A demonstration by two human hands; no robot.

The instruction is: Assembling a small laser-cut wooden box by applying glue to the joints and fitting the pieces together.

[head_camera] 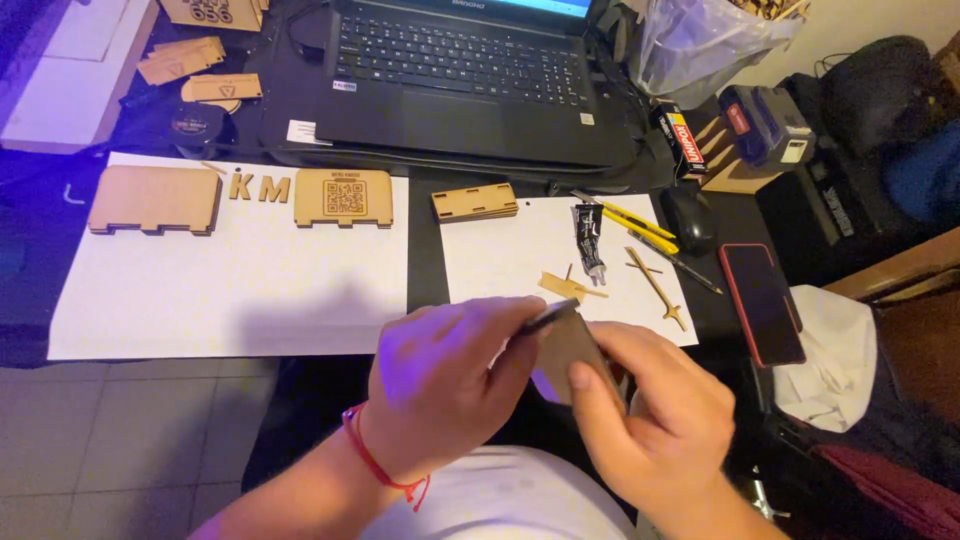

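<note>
Two hands (440,385) (655,420) on one wooden panel (572,350), two paper sheets (240,290) beyond.

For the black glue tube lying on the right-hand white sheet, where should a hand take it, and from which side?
Probably by the middle of the black glue tube, from above, fingers on its two long sides. It lies flat with its long axis running away from the person, narrower end nearest them, and bare white paper sheet on its left.

The single view comes from the person's head, looking steeply down and forward over a dark desk (430,290). The hands sit close at the bottom edge; the laptop (460,80) lies farther off at the top.
</note>
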